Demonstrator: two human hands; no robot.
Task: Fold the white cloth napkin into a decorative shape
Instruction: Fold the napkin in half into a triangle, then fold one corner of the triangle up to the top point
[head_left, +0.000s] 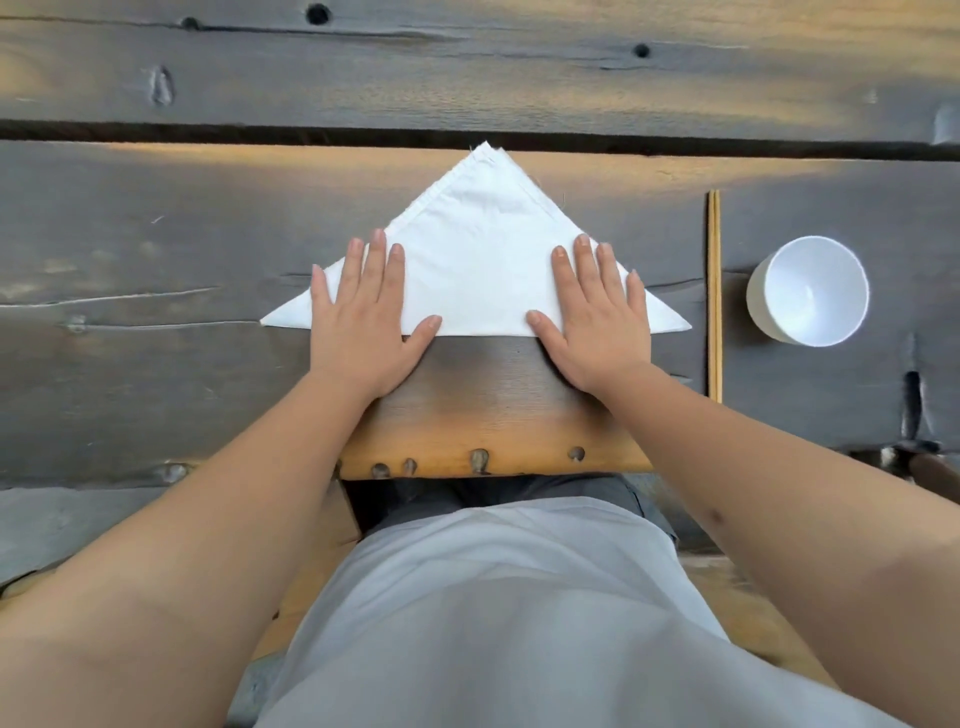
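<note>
Pressing the long fold of the napkin (475, 265) flat is the job now, I judge, so I should lean evenly through both palms and smooth outward toward the two side corners, keeping the layered tip squarely matched at the top. My left hand (363, 317) and right hand (592, 317) lie spread wide, fingers straight, gripping nothing, fingers on the cloth and heels on the table (156, 364). The napkin sits as a triangle mid-table, its folded edge toward the near edge and its tip pointing at the far edge.
</note>
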